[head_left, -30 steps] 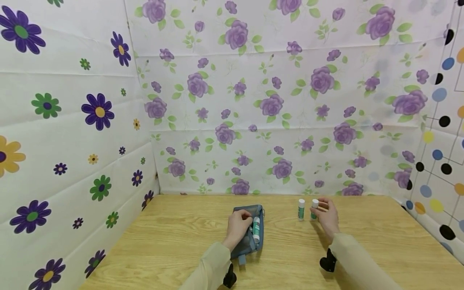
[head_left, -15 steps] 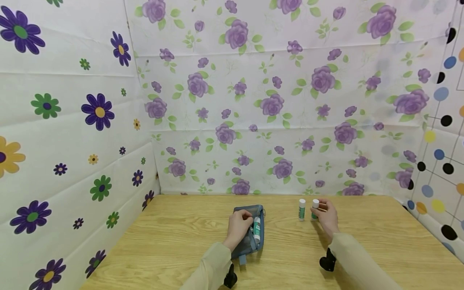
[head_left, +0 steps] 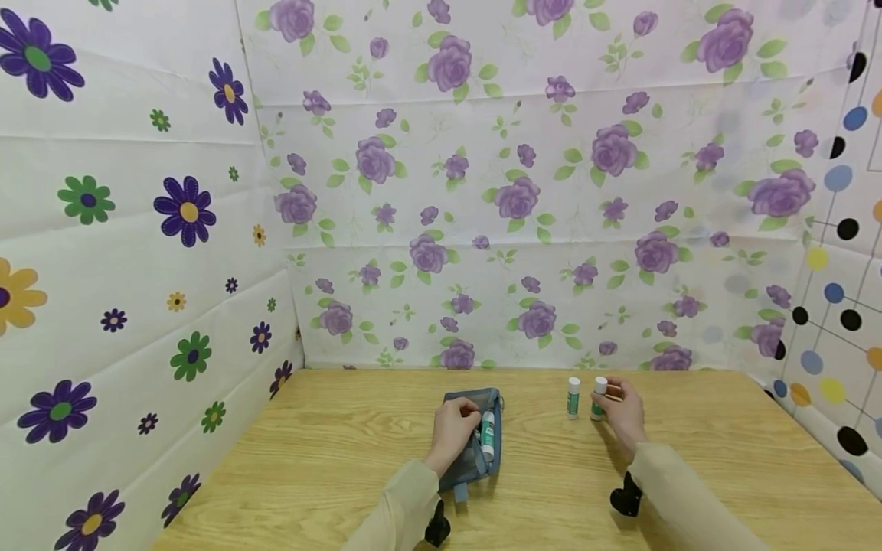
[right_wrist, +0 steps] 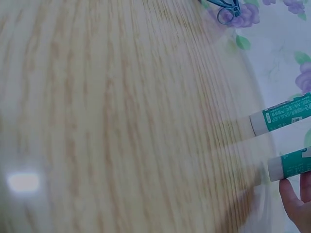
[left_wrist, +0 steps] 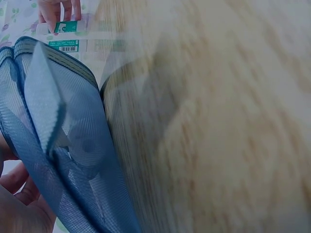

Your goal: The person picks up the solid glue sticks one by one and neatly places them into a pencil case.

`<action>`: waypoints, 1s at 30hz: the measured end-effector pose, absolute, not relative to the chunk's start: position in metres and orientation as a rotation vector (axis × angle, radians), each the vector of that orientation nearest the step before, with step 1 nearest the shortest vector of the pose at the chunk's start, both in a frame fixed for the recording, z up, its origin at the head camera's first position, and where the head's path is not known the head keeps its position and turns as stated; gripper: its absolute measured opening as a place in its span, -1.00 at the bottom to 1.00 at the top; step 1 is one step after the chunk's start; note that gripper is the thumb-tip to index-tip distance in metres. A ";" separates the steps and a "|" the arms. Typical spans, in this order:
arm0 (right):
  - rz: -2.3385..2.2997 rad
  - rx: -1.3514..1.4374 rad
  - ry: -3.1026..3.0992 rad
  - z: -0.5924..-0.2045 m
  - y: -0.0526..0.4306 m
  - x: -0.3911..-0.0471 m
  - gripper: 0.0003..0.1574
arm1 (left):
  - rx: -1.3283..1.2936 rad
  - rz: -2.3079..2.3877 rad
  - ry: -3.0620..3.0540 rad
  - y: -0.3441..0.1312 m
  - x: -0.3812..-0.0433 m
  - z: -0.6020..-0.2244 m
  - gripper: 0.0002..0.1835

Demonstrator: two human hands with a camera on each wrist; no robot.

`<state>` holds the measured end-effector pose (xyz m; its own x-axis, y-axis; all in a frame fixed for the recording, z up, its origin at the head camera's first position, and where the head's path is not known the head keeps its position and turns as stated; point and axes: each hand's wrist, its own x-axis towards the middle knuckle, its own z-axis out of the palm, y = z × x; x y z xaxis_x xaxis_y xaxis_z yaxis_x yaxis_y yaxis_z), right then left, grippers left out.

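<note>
A blue mesh zipper pouch lies on the table with its mouth parted. My left hand holds it by the edge of its opening, fingers curled at the mesh. One green-and-white glue stick lies in the pouch along its right side. To the right, two more glue sticks stand upright on the table. My right hand pinches the right-hand glue stick between thumb and fingers. Just left of it stands the other glue stick, untouched. In the left wrist view the pouch hides part of my left hand.
The wood-grain table ends at a floral sheet hanging behind it. Patterned sheets also hang on the left and right sides. A small metal ring hangs at the pouch's far right corner.
</note>
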<state>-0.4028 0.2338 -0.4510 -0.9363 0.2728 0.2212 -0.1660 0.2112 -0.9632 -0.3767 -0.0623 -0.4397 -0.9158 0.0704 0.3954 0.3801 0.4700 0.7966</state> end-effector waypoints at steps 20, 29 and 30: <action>1.931 -0.073 -2.137 -0.444 0.240 -0.394 -0.40 | -0.380 -1.433 -2.419 -0.063 -0.377 -0.440 -0.88; 1.947 -0.021 -2.162 -0.449 0.250 -0.394 -0.32 | -0.388 -1.438 -2.416 -0.063 -0.377 -0.440 -0.88; 1.946 -0.009 -2.156 -0.456 0.253 -0.400 -0.31 | -0.388 -1.438 -2.415 -0.063 -0.377 -0.440 -0.88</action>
<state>-0.3995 0.2529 -0.4561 -0.9719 0.1623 0.1703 -0.1529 0.1144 -0.9816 -0.3772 -0.0626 -0.4403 -0.9177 0.0756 0.3900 0.3789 0.4616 0.8021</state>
